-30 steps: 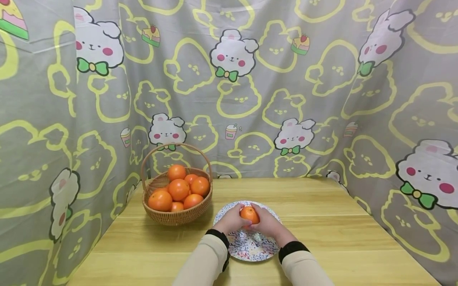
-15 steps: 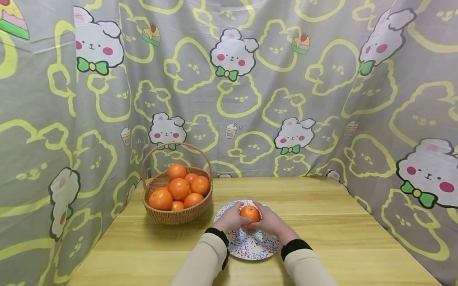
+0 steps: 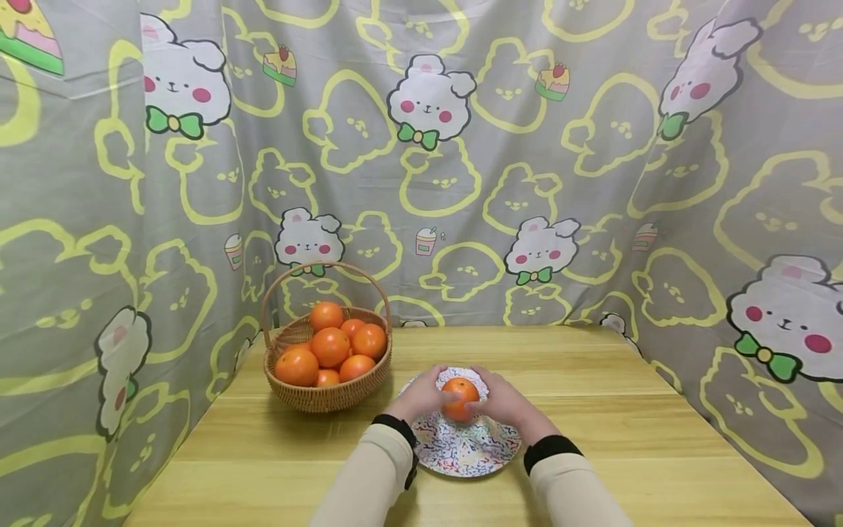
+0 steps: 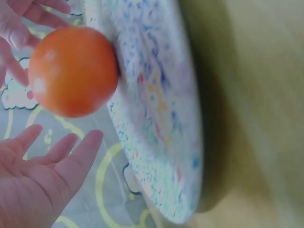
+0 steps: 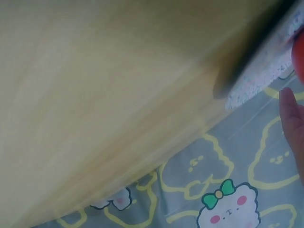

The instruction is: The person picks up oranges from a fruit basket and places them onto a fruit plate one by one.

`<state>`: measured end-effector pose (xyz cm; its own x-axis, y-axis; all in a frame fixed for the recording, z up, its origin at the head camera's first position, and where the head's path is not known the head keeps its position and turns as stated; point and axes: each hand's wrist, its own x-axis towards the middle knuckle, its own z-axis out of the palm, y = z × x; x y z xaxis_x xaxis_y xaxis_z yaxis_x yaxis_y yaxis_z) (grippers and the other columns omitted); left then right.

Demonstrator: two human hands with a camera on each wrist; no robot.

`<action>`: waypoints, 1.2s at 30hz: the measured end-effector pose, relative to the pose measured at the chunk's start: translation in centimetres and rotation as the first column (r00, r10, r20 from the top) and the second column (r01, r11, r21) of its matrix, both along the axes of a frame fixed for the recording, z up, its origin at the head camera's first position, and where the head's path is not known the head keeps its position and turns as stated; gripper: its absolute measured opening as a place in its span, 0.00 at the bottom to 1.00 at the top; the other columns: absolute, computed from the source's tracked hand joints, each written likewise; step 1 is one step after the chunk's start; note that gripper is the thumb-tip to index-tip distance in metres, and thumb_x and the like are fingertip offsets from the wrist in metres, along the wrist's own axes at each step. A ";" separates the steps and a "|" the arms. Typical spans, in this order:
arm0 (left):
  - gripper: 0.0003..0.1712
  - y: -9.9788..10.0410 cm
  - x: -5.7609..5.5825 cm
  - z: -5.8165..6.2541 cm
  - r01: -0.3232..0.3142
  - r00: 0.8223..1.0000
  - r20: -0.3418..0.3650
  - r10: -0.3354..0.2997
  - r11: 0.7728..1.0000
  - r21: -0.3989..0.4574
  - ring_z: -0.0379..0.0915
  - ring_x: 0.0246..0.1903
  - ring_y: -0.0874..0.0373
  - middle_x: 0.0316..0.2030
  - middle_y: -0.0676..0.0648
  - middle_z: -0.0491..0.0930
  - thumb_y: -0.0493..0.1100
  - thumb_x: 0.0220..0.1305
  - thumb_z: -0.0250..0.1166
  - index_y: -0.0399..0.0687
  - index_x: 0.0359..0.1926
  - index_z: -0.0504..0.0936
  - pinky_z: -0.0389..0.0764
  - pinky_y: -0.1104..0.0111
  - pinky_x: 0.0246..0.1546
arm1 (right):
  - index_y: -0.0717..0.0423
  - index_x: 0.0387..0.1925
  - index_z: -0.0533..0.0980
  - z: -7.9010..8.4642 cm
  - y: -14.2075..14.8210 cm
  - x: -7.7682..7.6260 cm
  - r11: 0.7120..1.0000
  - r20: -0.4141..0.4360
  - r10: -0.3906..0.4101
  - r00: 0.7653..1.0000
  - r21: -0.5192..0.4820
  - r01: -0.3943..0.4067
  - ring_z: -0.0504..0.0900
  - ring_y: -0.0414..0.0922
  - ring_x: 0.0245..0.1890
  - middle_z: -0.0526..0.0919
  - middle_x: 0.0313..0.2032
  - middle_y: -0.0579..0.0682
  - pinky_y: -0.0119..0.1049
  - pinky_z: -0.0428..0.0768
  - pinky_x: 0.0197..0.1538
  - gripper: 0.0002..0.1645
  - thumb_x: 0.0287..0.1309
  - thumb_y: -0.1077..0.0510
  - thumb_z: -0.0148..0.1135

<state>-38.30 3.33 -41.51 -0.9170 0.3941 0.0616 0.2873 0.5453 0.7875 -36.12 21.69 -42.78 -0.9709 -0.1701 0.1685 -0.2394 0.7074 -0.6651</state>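
Observation:
An orange sits on a round white plate speckled with blue and red. My left hand is at its left side, fingers spread and extended. In the left wrist view a gap shows between these left fingertips and the orange. My right hand is at the opposite side, its fingers loosely extended close by the fruit. Only part of the right hand shows in the right wrist view, where the orange is cut off by the frame edge.
A wicker basket with a tall arched handle stands at the back left of the wooden table, filled with several oranges. Grey cartoon-print curtains enclose the table at the back and sides.
Both hands gripped the orange over the plate in the earlier frames. They have now loosened and moved apart sideways, leaving the orange on the plate.

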 end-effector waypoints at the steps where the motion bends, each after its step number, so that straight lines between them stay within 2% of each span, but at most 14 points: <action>1: 0.40 -0.2 -0.1 0.2 0.002 1.000 0.001 -0.002 1.000 0.010 0.58 0.61 0.43 0.61 0.37 0.64 0.50 0.54 0.66 0.42 0.65 0.61 0.60 0.50 0.59 | 0.59 0.66 0.58 0.2 0.0 0.0 1.000 -0.004 -0.005 1.000 0.013 0.005 0.61 0.61 0.61 0.63 0.61 0.64 0.57 0.60 0.60 0.47 0.45 0.56 0.69; 9: 0.42 -1.8 -0.6 1.8 -0.006 1.000 0.008 0.005 0.999 0.044 0.55 0.62 0.42 0.64 0.38 0.58 0.53 0.55 0.65 0.44 0.67 0.57 0.61 0.48 0.57 | 0.57 0.68 0.54 2.6 -0.4 -0.5 0.999 -0.029 0.018 0.999 0.029 -0.017 0.59 0.62 0.62 0.59 0.64 0.63 0.58 0.60 0.59 0.45 0.53 0.53 0.64; 17: 0.43 -3.1 -0.8 3.8 -0.030 0.999 -0.043 0.033 0.997 0.070 0.54 0.63 0.44 0.65 0.39 0.58 0.52 0.55 0.65 0.46 0.67 0.57 0.61 0.49 0.58 | 0.52 0.69 0.52 4.9 -1.8 -0.7 1.000 -0.027 0.022 0.999 0.001 -0.022 0.65 0.62 0.58 0.57 0.65 0.62 0.57 0.67 0.55 0.45 0.55 0.49 0.62; 23: 0.44 -4.4 -0.8 5.0 -0.033 0.997 -0.062 0.039 0.995 0.093 0.54 0.63 0.43 0.64 0.40 0.59 0.53 0.55 0.65 0.48 0.68 0.56 0.61 0.50 0.58 | 0.51 0.69 0.51 6.0 -2.6 -0.7 0.999 -0.036 0.050 0.998 -0.017 -0.050 0.63 0.62 0.60 0.57 0.65 0.63 0.57 0.67 0.55 0.45 0.55 0.49 0.61; 28: 0.42 -5.4 -0.7 6.2 -0.058 0.991 -0.115 0.069 0.994 0.091 0.57 0.61 0.42 0.64 0.43 0.60 0.53 0.54 0.66 0.50 0.66 0.59 0.62 0.51 0.58 | 0.49 0.70 0.49 6.8 -3.2 -0.8 0.997 -0.046 0.080 0.996 -0.021 -0.081 0.63 0.61 0.60 0.55 0.66 0.61 0.56 0.66 0.56 0.45 0.57 0.48 0.60; 31: 0.41 -5.9 -0.7 6.9 -0.092 0.987 -0.121 0.102 0.992 0.083 0.58 0.61 0.43 0.64 0.43 0.60 0.53 0.54 0.66 0.51 0.66 0.59 0.63 0.51 0.57 | 0.49 0.70 0.48 7.4 -3.7 -0.9 0.994 -0.057 0.102 0.993 -0.033 -0.104 0.61 0.61 0.61 0.55 0.67 0.60 0.56 0.65 0.57 0.45 0.57 0.48 0.60; 36: 0.41 -7.1 -0.8 7.7 -0.110 0.987 -0.111 0.120 0.990 0.085 0.55 0.63 0.44 0.66 0.42 0.57 0.55 0.55 0.64 0.52 0.67 0.57 0.61 0.51 0.58 | 0.49 0.70 0.48 8.3 -4.9 -0.9 0.990 -0.042 0.126 0.991 -0.052 -0.129 0.62 0.61 0.61 0.55 0.67 0.58 0.55 0.66 0.57 0.46 0.57 0.46 0.60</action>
